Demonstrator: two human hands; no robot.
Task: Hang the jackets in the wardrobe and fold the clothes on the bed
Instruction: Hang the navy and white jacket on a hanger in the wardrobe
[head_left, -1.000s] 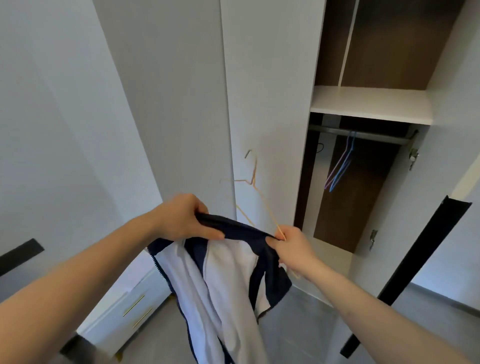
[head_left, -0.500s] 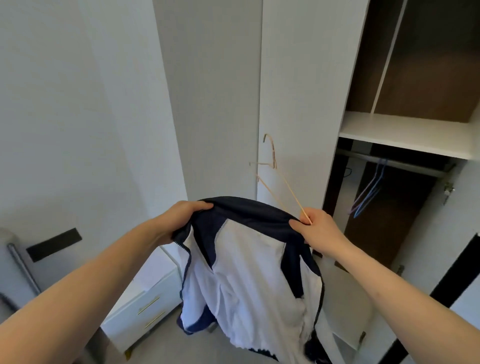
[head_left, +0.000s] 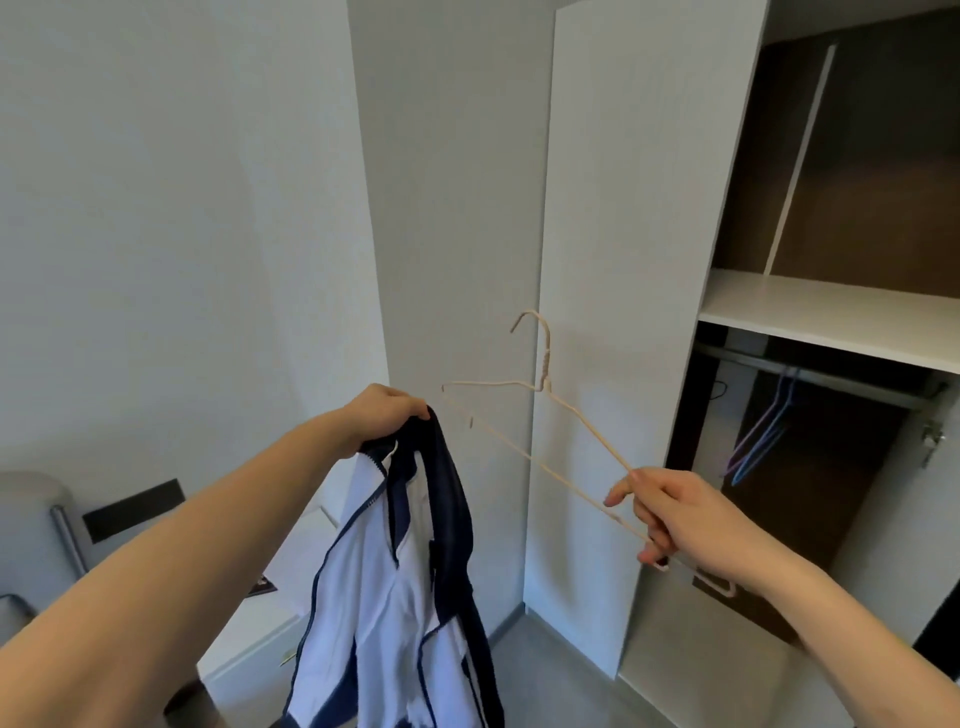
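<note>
A navy and white jacket (head_left: 395, 587) hangs down from my left hand (head_left: 387, 415), which grips its dark collar at centre left. My right hand (head_left: 670, 514) holds one end of a thin beige wire hanger (head_left: 540, 415), which points up and left with its hook uppermost. The hanger is clear of the jacket, a short gap to its right. Behind stands the open wardrobe (head_left: 831, 312) with a metal rail (head_left: 831, 376) under a white shelf.
Two coloured hangers (head_left: 763, 441), purple and blue, hang on the rail. A closed white wardrobe door (head_left: 613, 260) is straight ahead. A white drawer unit (head_left: 260, 639) stands low on the left, and a grey rounded object (head_left: 31, 525) sits at the left edge.
My right hand has let go of the jacket and drawn the hanger away to the right. The jacket now hangs bunched from my left hand alone. The view has turned left.
</note>
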